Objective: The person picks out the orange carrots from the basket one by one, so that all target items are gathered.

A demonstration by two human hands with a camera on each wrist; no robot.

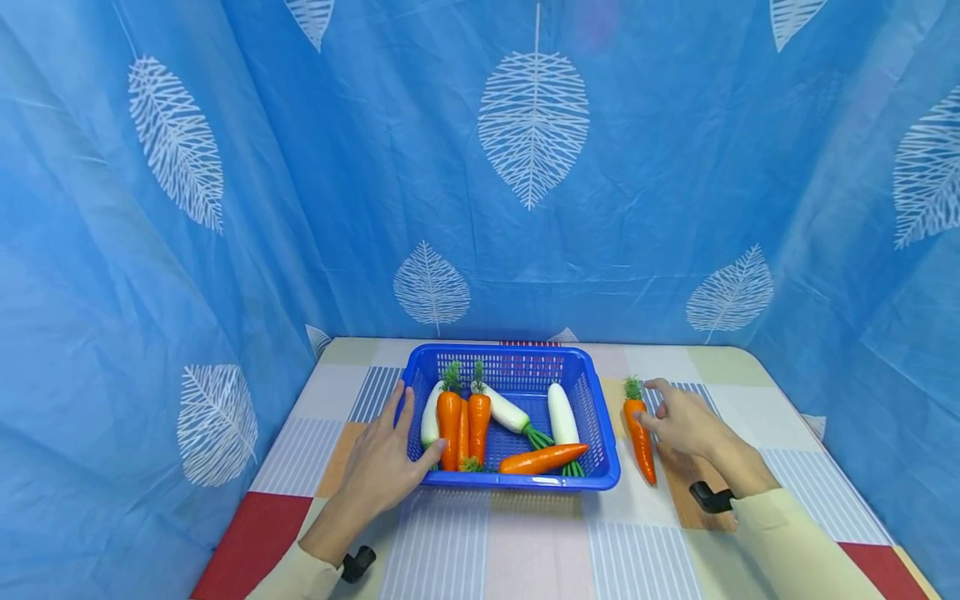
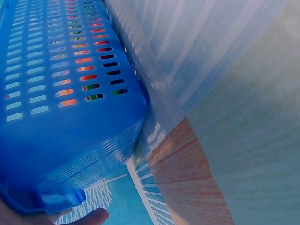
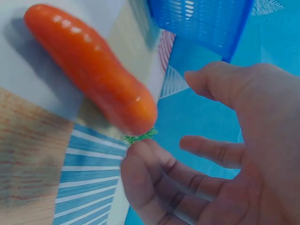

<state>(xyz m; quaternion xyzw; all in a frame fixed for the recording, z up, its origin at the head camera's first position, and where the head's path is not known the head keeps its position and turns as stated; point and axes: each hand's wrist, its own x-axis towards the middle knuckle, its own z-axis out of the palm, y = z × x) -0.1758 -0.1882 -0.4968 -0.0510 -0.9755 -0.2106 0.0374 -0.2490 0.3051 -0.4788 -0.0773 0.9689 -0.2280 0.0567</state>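
A blue plastic basket (image 1: 517, 482) holds several orange carrots (image 1: 544, 459) and three white radishes (image 1: 562, 414), all with green tops or leaves where those show. My left hand (image 1: 382, 458) rests against the basket's left front corner, fingers long and spread along the left rim, thumb over the front rim. Only its fingertips (image 2: 96, 216) show in the left wrist view, by the basket's rim. Right of the basket, one carrot (image 1: 640, 442) lies on the tablecloth, leafy end away from me. My right hand (image 1: 690, 421) hovers beside that leafy end, thumb and fingers apart, gripping nothing.
A patchwork tablecloth (image 1: 525, 542) covers the table under everything. Blue curtains with white leaf prints (image 1: 534, 125) hang behind the table and along both sides. A dark wrist strap (image 1: 711, 497) sits on the right wrist, another (image 1: 358, 564) on the left.
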